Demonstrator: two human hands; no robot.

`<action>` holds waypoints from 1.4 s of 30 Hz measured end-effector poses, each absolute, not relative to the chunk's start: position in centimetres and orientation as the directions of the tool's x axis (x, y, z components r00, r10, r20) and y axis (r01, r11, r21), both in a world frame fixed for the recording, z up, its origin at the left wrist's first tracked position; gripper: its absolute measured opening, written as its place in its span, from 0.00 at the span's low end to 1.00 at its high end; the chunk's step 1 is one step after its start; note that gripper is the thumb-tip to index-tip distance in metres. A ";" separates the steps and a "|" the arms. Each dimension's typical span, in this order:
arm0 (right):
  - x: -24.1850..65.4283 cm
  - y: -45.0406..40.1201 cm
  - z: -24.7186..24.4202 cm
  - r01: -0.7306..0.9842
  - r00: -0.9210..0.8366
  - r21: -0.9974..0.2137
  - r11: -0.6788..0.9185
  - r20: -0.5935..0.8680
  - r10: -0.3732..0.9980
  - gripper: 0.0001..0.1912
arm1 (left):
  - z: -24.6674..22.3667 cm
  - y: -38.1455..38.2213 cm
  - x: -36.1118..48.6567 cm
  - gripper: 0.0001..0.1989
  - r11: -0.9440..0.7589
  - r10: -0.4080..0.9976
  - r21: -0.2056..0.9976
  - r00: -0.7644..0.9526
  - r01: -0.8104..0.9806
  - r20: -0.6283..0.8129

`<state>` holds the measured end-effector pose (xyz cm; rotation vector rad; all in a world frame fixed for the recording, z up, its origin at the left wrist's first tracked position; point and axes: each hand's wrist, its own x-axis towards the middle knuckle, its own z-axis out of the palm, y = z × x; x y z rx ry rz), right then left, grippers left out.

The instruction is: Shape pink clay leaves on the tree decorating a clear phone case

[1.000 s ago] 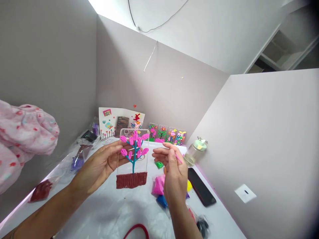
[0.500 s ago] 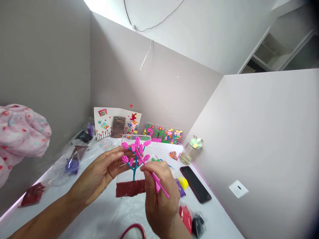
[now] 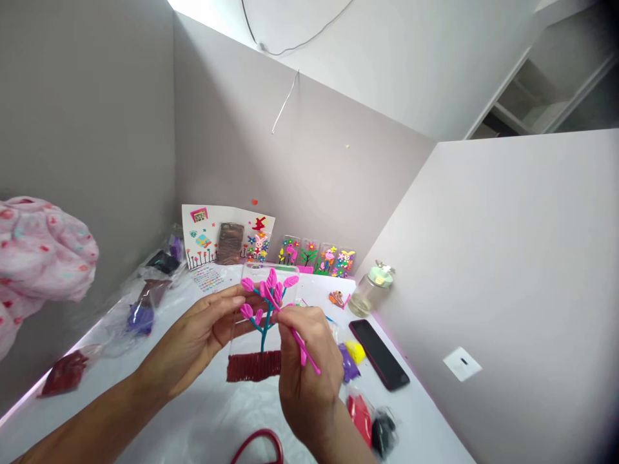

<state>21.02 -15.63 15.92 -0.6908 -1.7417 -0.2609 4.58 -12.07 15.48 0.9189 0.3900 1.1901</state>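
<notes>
Left hand (image 3: 193, 341) gripping a clear plastic phone case (image 3: 290, 274) bearing a pink-leafed clay tree (image 3: 265, 316).
Right hand (image 3: 307, 367) pinching a slim pink modelling tool (image 3: 304, 345), reaching the leaves from four o'clock.

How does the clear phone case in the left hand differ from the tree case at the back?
The clear phone case is in the left hand; the tree case stands against the back wall. The held case's tree has pink leaves and a teal trunk; the other's looks green. Both show trees.
</notes>
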 end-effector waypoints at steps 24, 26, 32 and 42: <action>21.1 -15.4 16.1 0.600 -0.130 -0.136 0.788 0.956 0.264 0.11 | 15.4 -12.1 4.5 0.07 0.083 0.887 0.778 0.402 -0.622 0.227; 21.1 -15.4 16.2 0.604 -0.138 -0.131 0.786 0.954 0.266 0.11 | 15.4 -12.1 4.5 0.07 0.083 0.888 0.777 0.401 -0.625 0.227; 21.0 -15.4 16.3 0.607 -0.145 -0.128 0.785 0.953 0.267 0.11 | 15.4 -12.1 4.3 0.06 0.096 0.897 0.756 0.386 -0.647 0.216; 20.9 -15.3 16.2 0.617 -0.140 -0.119 0.778 0.956 0.257 0.11 | 15.6 -12.4 4.4 0.05 0.092 0.903 0.768 0.378 -0.634 0.204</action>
